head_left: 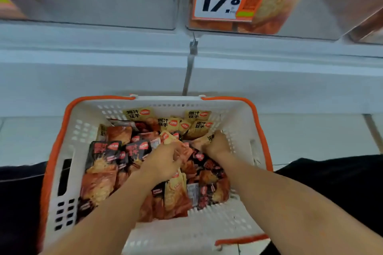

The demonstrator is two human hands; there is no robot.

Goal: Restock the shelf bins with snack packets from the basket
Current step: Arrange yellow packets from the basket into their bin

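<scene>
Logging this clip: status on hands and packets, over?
Both hands in the basket. Left hand and right hand each gripping yellow snack packets. Nothing lifted yet. Shelf bin above, path unobstructed.

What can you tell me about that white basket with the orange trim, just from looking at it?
The white perforated plastic basket with an orange rim sits upright below the shelf bins, its orange handles folded down. Slotted walls, a dark grip cut-out on its left side. Small yellow, black and reddish snack packets fill its far half; the near floor shows bare. Both hands reach inside: the left hand and right hand grip packets.
</scene>
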